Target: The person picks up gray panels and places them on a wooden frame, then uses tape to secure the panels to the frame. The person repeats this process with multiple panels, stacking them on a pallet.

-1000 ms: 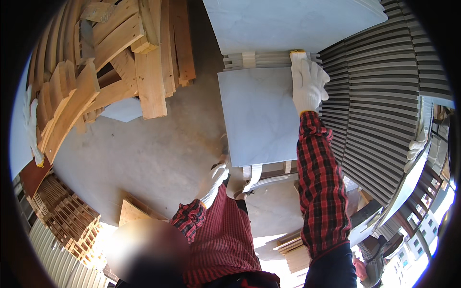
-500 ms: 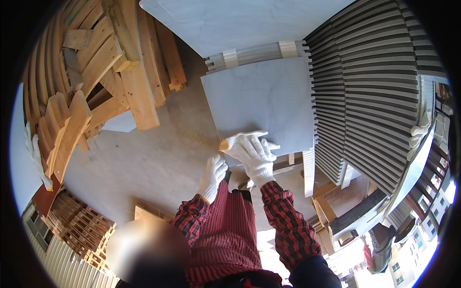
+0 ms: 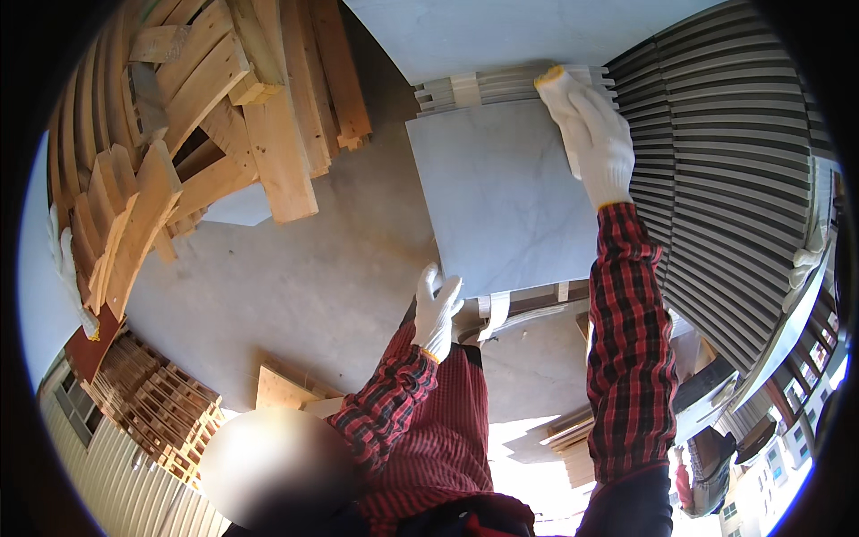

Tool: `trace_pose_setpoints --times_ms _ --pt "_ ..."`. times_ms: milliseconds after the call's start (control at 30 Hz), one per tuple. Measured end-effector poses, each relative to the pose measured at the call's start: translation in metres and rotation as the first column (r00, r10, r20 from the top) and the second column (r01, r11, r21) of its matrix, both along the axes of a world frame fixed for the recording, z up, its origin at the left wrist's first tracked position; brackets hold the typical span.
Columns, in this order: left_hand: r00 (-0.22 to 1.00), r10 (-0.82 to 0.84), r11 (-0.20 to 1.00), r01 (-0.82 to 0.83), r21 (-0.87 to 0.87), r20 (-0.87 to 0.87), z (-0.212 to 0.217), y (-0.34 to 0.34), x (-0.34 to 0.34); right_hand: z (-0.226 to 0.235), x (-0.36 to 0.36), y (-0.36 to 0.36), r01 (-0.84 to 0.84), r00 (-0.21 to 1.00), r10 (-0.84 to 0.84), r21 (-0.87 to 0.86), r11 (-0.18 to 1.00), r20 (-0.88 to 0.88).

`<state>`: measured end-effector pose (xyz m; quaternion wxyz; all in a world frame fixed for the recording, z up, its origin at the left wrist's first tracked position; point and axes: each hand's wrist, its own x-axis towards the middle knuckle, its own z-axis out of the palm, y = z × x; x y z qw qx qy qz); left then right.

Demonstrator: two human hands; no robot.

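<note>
A pale grey tile [image 3: 501,188] with faint veining lies on top of a stack in front of me. My right hand [image 3: 601,148], in a white knitted glove, is closed on a loose white glove [image 3: 557,85] with a yellow cuff. It presses this loose glove on the tile's far right part. My left hand [image 3: 436,313], also gloved in white, is at the tile's near left corner. Its thumb and fingers are apart, and whether they touch the edge is hard to see.
Long stacks of dark-edged tiles [image 3: 734,161] rise at the right. Another large pale tile [image 3: 501,36] is at the far side. Wooden boards and frames [image 3: 277,152] are piled at the left, pallets [image 3: 161,403] behind. A person [image 3: 710,465] shows at the lower right.
My right hand has moved from the tile's near edge to its far right, taking the loose glove along. My left hand has shifted slightly up and right, its fingers now spread.
</note>
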<state>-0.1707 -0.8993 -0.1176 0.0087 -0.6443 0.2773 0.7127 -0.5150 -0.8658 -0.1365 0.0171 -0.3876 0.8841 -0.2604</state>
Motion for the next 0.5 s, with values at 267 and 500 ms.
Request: trace_pose_setpoints --times_ms 267,500 --pt "0.994 -0.101 0.985 0.106 -0.133 0.046 -0.002 0.008 0.002 0.044 0.029 0.064 0.422 0.862 -0.448 0.153 0.894 0.237" --pt "0.947 -0.313 0.948 0.316 -0.043 0.068 0.016 -0.013 -0.003 0.039 0.095 0.144 0.442 0.701 -0.598 0.423 0.791 0.387"
